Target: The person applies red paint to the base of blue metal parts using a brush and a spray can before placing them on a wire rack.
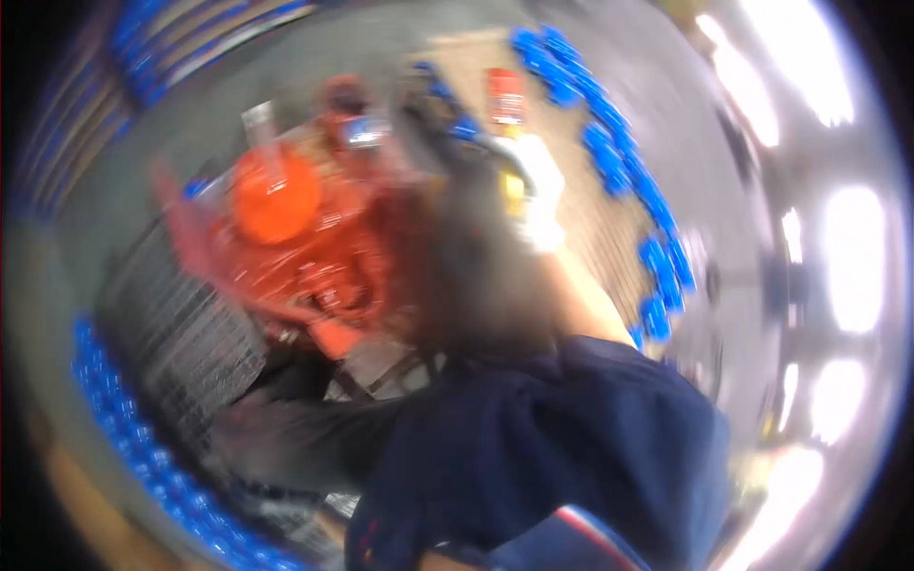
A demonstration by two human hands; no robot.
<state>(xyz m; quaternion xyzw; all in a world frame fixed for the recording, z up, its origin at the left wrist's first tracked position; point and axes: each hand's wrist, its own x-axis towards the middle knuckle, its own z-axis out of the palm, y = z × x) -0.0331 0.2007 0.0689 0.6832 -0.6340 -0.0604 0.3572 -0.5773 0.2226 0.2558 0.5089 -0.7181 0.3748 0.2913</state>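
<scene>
White-gloved, your right hand (543, 195) is beside one yellow piece (514, 193), one orange disc (286, 211) farther left; blurred, its fingers' spread and grip cannot be told.

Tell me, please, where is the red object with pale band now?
In the head view, the red object is slightly right of centre near the top, just above the right hand and left of blue items; blur hides whether it's held.
</scene>
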